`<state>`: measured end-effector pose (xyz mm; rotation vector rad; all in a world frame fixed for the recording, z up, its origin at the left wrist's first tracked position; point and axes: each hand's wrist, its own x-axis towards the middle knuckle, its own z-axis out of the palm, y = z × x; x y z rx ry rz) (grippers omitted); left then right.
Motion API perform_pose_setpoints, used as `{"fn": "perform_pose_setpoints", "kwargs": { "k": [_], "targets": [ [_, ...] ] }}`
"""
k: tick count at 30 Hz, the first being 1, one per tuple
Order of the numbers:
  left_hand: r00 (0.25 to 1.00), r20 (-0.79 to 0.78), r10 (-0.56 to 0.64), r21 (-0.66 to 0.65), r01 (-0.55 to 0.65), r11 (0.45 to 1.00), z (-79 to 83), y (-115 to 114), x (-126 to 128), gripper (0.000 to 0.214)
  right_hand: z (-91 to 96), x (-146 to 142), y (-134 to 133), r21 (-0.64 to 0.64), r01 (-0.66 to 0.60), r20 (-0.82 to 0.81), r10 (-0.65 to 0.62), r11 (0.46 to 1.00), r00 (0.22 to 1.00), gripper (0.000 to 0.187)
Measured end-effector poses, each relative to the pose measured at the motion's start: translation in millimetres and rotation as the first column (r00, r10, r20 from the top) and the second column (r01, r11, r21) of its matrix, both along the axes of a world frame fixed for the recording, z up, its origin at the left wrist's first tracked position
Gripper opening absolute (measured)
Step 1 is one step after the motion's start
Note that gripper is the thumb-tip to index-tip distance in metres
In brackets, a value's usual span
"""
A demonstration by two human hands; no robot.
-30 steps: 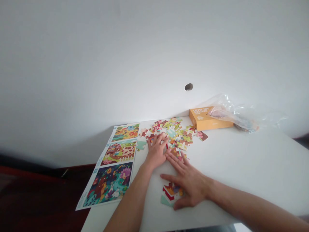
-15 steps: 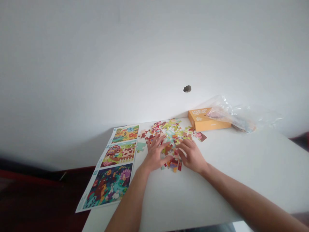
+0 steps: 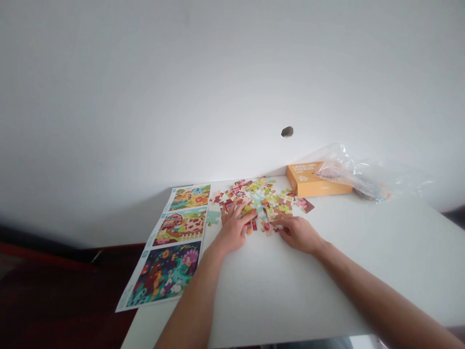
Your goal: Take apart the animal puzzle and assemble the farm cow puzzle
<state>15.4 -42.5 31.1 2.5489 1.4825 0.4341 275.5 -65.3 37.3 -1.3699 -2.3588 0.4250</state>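
A heap of loose jigsaw puzzle pieces (image 3: 259,198) lies on the white table, mostly beyond and between my two hands. My left hand (image 3: 234,230) rests palm down at the heap's near left side. Its fingers are spread over several pieces and it grips none. On the near right side is my right hand (image 3: 300,233), its index finger reaching to the pieces and the other fingers bent underneath, partly hidden. A pinkish puzzle piece (image 3: 268,227) lies by its fingertips. To the left, a printed picture sheet (image 3: 179,225) shows three colourful scenes.
An orange puzzle box (image 3: 319,186) stands against the wall at the back right. Clear plastic bags (image 3: 370,177) lie over and beside it, with more pieces inside. The sheet's lower corner hangs past the left edge of the white table (image 3: 283,300). The wall has a hole (image 3: 286,131).
Pieces at the near edge of the heap have shifted away from me into a tighter group. My right hand has moved slightly right, and the left hand's thumb has drawn in.
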Motion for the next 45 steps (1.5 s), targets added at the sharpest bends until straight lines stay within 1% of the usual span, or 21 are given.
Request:
{"fn": "perform_pose_setpoints", "kwargs": {
  "k": [4, 8, 13, 15, 17, 19, 21, 24, 26, 27, 28, 29, 30, 31, 32, 33, 34, 36, 38, 43, 45],
  "targets": [
    [0.999, 0.021, 0.039, 0.014, -0.039, 0.999, -10.4, 3.1, 3.1, 0.061, -5.0, -1.6, 0.0, 0.058, 0.039, -0.04, -0.037, 0.998, 0.999, 0.028],
    [0.998, 0.031, 0.057, 0.009, -0.058, 0.998, -17.1, 5.5, 4.5, 0.062, -9.9, -5.0, 1.3, 0.081, 0.039, -0.098, -0.031, 0.996, 0.995, 0.018],
    [0.998, 0.046, 0.04, 0.028, -0.042, 0.999, -19.8, 9.0, 4.4, 0.064, -12.9, -5.7, 1.2, 0.084, 0.046, -0.149, -0.033, 0.995, 0.988, 0.019],
    [0.998, 0.06, 0.025, 0.039, -0.027, 0.999, -20.4, 10.3, 4.3, 0.064, -12.4, -5.2, 1.6, 0.089, -0.004, -0.178, 0.02, 0.996, 0.984, 0.016],
    [0.997, 0.077, 0.016, 0.049, -0.02, 0.999, -21.0, 11.1, 4.4, 0.063, -11.0, -5.9, 1.7, 0.094, -0.108, -0.211, 0.126, 0.99, 0.969, 0.017],
    [0.995, 0.1, 0.009, 0.061, -0.015, 0.998, -21.2, 11.8, 4.4, 0.061, -8.7, -8.5, 0.2, 0.09, -0.224, -0.24, 0.24, 0.97, 0.941, 0.021],
    [0.991, 0.131, -0.008, 0.088, -0.004, 0.996, -20.2, 12.4, 4.2, 0.059, -5.8, -12.6, -3.3, 0.075, -0.313, -0.258, 0.321, 0.947, 0.911, 0.023],
    [0.97, 0.237, -0.055, 0.153, 0.019, 0.988, -14.9, 12.3, 3.5, 0.042, -2.4, -17.0, -8.6, 0.063, -0.371, -0.251, 0.375, 0.926, 0.893, 0.022],
    [0.941, 0.325, -0.089, 0.164, 0.037, 0.986, -9.5, 10.4, 3.2, 0.028, -1.6, -14.7, -8.2, 0.084, -0.301, -0.255, 0.312, 0.95, 0.915, 0.021],
    [0.931, 0.349, -0.11, 0.151, 0.06, 0.987, -6.8, 8.6, 3.4, 0.024, -1.8, -11.1, -6.1, 0.101, -0.219, -0.263, 0.238, 0.971, 0.935, 0.02],
    [0.925, 0.355, -0.136, 0.129, 0.095, 0.987, -4.4, 6.3, 4.0, 0.021, -2.3, -5.9, -2.8, 0.119, -0.104, -0.266, 0.132, 0.988, 0.955, 0.02],
    [0.924, 0.343, -0.168, 0.102, 0.141, 0.985, -2.3, 3.7, 4.9, 0.02, -3.1, 0.7, 1.4, 0.132, 0.032, -0.261, 0.004, 0.991, 0.965, 0.02],
    [0.925, 0.32, -0.204, 0.069, 0.192, 0.979, -0.6, 1.1, 6.1, 0.021, -4.4, 8.5, 6.4, 0.139, 0.168, -0.233, -0.132, 0.976, 0.963, 0.02],
    [0.926, 0.291, -0.24, 0.026, 0.243, 0.97, 0.5, -1.4, 7.5, 0.024, -6.0, 16.8, 11.5, 0.145, 0.298, -0.185, -0.27, 0.943, 0.945, 0.021],
    [0.926, 0.263, -0.27, -0.024, 0.286, 0.958, 1.2, -3.5, 8.8, 0.027, -7.9, 25.1, 16.4, 0.142, 0.396, -0.117, -0.381, 0.907, 0.917, 0.025],
    [0.927, 0.24, -0.289, -0.075, 0.315, 0.946, 1.5, -5.0, 9.9, 0.031, -10.0, 32.9, 20.8, 0.13, 0.468, -0.042, -0.467, 0.874, 0.883, 0.03],
    [0.929, 0.22, -0.298, -0.122, 0.329, 0.936, 1.3, -5.8, 10.6, 0.034, -12.1, 39.6, 24.4, 0.113, 0.516, 0.025, -0.521, 0.849, 0.853, 0.034],
    [0.938, 0.192, -0.288, -0.187, 0.323, 0.928, 0.1, -5.7, 10.2, 0.034, -15.4, 48.9, 28.8, 0.067, 0.557, 0.121, -0.561, 0.828, 0.819, 0.04],
    [0.949, 0.177, -0.26, -0.209, 0.294, 0.933, -1.4, -4.4, 8.2, 0.029, -16.5, 52.7, 30.1, 0.035, 0.562, 0.161, -0.56, 0.826, 0.813, 0.039],
    [0.954, 0.168, -0.247, -0.25, 0.284, 0.926, 0.2, -2.9, 4.4, 0.027, -11.3, 55.1, 29.8, 0.05, 0.512, 0.168, -0.513, 0.857, 0.842, 0.026],
    [0.953, 0.167, -0.253, -0.254, 0.289, 0.923, 1.7, -3.2, 4.7, 0.026, -8.2, 58.8, 30.7, 0.028, 0.497, 0.155, -0.495, 0.867, 0.855, 0.023]
  ]
}}
